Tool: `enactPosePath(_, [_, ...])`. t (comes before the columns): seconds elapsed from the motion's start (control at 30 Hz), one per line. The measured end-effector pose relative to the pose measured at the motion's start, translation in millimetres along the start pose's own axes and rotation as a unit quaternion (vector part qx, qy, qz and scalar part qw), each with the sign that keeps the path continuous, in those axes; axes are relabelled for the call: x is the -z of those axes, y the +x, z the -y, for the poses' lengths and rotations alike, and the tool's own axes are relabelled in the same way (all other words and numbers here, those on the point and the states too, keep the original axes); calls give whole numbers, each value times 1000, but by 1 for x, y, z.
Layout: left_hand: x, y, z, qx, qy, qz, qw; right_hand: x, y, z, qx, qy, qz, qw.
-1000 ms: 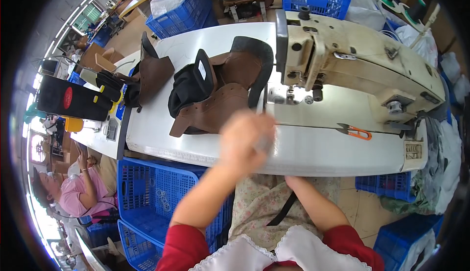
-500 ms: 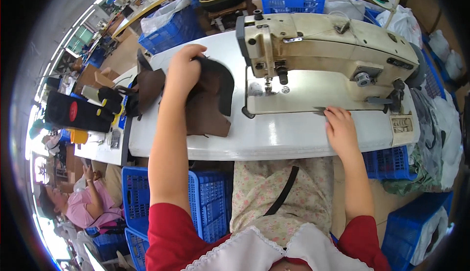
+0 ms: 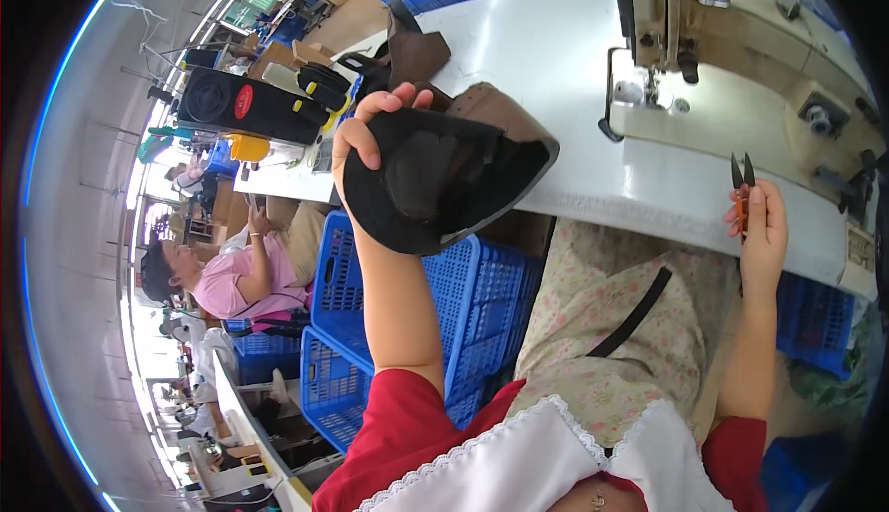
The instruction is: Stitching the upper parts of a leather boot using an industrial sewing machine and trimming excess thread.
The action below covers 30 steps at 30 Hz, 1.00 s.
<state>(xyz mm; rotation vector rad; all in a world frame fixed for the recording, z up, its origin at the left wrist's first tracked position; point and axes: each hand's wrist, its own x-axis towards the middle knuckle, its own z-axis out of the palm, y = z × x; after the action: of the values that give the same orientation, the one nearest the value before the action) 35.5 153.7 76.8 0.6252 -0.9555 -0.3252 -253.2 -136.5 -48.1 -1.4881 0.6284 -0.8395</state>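
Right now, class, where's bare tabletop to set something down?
Between the sewing machine and farther brown upper; also before the machine bed, left of the snips. Crowded: left end, around that upper and the nearer, held upper.

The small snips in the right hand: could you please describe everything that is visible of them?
The snips have an orange handle and two dark, pointed, metallic-looking blades, slightly apart. The right hand grips the handle, hiding part of it; the blades point away from the person, seen against the white tabletop.

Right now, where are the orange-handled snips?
In the head view, the orange-handled snips are at the right, held in the right hand, with the sewing machine beyond them.
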Motion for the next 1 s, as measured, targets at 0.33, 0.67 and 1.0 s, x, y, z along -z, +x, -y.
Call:
enactPosePath(0.33, [3, -20, 4, -5, -45, 0, 999, -119, -64, 91, -91, 124, 352, 923])
enactPosePath(0.67, [21, -41, -3, -23, -138, -16, 990, -202, -82, 84, 37, 186, 287, 939])
enactPosePath(1.0, [20, -35, -7, 87, -355, -33, 930, -196, -63, 67, 285, 93, 246, 922])
